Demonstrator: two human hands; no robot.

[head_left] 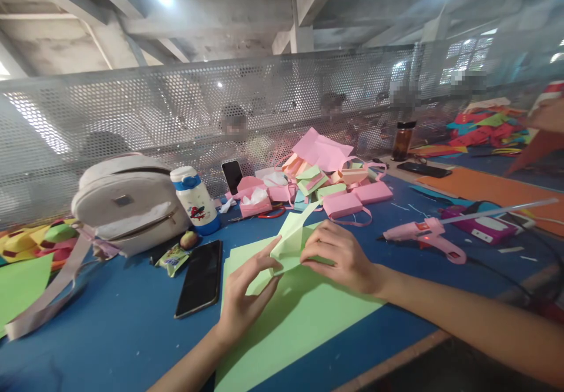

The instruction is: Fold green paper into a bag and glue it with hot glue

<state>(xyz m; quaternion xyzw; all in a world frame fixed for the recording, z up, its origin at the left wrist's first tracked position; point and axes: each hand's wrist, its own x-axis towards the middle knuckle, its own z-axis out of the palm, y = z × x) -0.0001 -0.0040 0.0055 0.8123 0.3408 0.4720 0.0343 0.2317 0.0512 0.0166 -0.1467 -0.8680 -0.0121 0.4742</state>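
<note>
Between my two hands is a folded light green paper piece [291, 233] with a strip sticking up at its top right. My left hand [251, 283] pinches its left end between thumb and fingers. At the right end, the fingers of my right hand [337, 257] are curled around the same piece, hiding part of it. Beneath both hands lie large green paper sheets [308, 333] on the blue table [123, 321]. To the right rests a pink hot glue gun [423, 233] with a clear glue stick in its back.
A phone [200, 279], a snack packet [173, 260], a white bottle [196, 201] and a beige backpack [130, 204] stand or lie to the left. Behind the sheets is a pile of pink paper pieces [343, 204]. A co-worker's hand [549, 116] shows at far right.
</note>
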